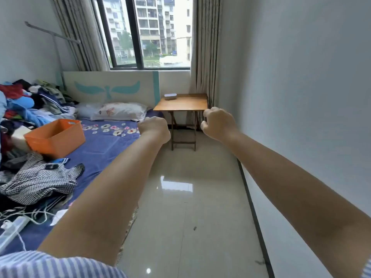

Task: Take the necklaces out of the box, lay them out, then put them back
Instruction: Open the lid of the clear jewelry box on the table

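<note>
Lying along the left side of the room is a bed under a dark blue flowered sheet (104, 145), heaped at its far left with a jumble of mixed clothes (30, 101). An orange rectangular plastic basket (55, 138) sits on the sheet, tilted, with a black-and-white checked garment (40, 181) crumpled in front of it and a white flowered pillow (120, 113) by the headboard. Both bare arms reach straight forward over the pale glossy tiled floor (190, 197). The left hand (154, 128) is curled into a loose fist, fingers folded in and holding nothing. Beyond the hands, a small wooden folding table (181, 104) stands under the window, and the small grey lidded box (170, 96) rests on its far left corner, lid closed. The right hand (218, 122) is likewise fisted, fingers tucked under, empty.
</note>
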A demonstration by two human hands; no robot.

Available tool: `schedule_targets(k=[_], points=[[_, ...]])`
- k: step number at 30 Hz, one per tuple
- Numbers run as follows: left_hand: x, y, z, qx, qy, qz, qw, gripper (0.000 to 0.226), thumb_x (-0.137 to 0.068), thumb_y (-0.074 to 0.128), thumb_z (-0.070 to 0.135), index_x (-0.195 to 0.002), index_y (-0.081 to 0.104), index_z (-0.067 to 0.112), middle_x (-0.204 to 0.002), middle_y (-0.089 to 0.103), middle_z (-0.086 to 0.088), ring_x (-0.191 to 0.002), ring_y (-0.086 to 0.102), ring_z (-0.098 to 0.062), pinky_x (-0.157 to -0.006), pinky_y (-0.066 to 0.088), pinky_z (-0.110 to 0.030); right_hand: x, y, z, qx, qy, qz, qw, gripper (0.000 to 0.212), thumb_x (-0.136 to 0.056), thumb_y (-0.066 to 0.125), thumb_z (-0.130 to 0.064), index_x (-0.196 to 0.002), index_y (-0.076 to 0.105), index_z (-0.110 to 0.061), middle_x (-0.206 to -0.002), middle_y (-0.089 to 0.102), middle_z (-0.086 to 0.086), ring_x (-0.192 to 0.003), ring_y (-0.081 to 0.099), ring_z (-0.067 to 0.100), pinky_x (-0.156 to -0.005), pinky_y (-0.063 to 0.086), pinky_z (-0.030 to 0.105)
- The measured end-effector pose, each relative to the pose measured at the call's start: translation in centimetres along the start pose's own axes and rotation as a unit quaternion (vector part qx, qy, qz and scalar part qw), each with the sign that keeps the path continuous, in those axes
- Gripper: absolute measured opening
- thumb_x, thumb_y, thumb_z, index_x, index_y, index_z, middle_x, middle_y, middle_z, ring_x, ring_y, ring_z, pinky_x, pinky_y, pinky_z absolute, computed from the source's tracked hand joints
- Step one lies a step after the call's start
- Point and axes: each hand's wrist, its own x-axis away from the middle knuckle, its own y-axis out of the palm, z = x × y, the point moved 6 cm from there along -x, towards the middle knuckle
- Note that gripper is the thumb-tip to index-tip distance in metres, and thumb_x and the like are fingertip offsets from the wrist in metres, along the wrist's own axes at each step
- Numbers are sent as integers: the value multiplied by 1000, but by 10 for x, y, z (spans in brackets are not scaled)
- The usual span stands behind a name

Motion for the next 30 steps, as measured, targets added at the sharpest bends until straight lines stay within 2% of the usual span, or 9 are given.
schedule_targets(k=[3,7,13,18,24,30], points=[[-68,29,-1,-3,-16,-23,1000,31,-92,48,21,-120,58,10,-130,56,-12,-123,49,-30,-97,42,-35,-64,43,15,16,-5,-11,1000,26,-88,44,-15,-104,56,1,-107,61,18,-96,57,35,-82,45,37],[-174,56,10,-10,6,-38,999,33,-92,47,17,-122,57,7,-133,54,-13,-125,46,-30,-99,42,-36,-167,95,32,34,-15,-26,999,27,-89,44,-16,-107,57,-1,-110,60,17,-97,57,34,-80,46,36],[-333,77,30,-12,29,-28,999,35,-93,48,23,-121,58,6,-131,55,-15,-122,50,-32,-97,44,-37,-320,152,82,29,10,-26,999,27,-89,42,-16,-108,56,-2,-111,60,16,-99,57,34,-79,46,35],[-466,108,58,-6,33,-28,999,31,-91,47,19,-116,59,5,-126,56,-16,-116,53,-33,-91,46,-36,-436,211,141,20,25,-30,999,30,-89,44,-17,-113,56,-2,-116,59,16,-102,57,33,-82,49,38],[-631,153,98,-19,12,-29,999,30,-89,47,15,-114,60,7,-123,58,-13,-115,52,-31,-89,47,-37,-585,288,200,50,-22,-51,997,29,-90,44,-19,-112,55,-3,-115,58,16,-104,56,33,-86,46,38],[-778,192,120,-25,-8,-51,998,29,-92,48,23,-114,60,9,-122,59,-12,-115,53,-30,-87,46,-36,-727,360,241,50,-53,-76,994,32,-90,42,-20,-116,55,-5,-119,58,15,-107,55,33,-86,45,38]])
